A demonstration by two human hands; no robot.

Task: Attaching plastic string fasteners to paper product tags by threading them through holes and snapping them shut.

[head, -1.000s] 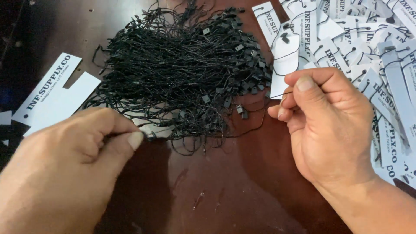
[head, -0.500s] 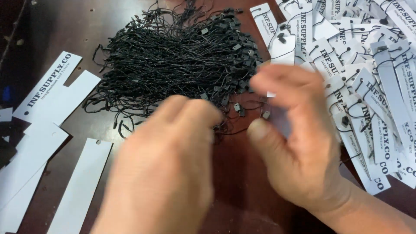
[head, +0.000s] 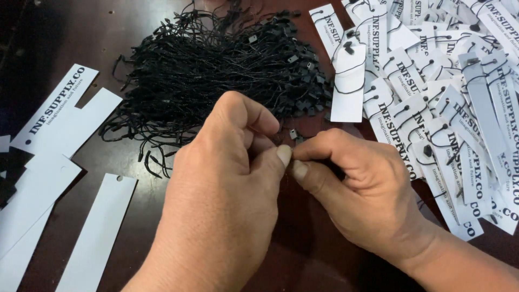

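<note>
Black string pile (head: 216, 70), left hand (head: 221, 200) and right hand (head: 357, 189) pinched together, held item hidden

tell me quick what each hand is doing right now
Left hand: fingers pinched shut at the thumb tip; what it grips is hidden.
Right hand: pinched shut against the left's fingertips; contents hidden.

A dark reddish-brown wooden surface (head: 303, 254) fills the whole view; no wall, floor or window can be seen. Its finish is glossy, and soft light is reflected from it, most brightly along the top edge of the view, above and left of the heap of black strings (head: 216, 70). Left of that heap the surface falls into deep shadow towards the upper left corner. Below the heap, faint scuffs and the wood grain can be made out in the polish.
</note>
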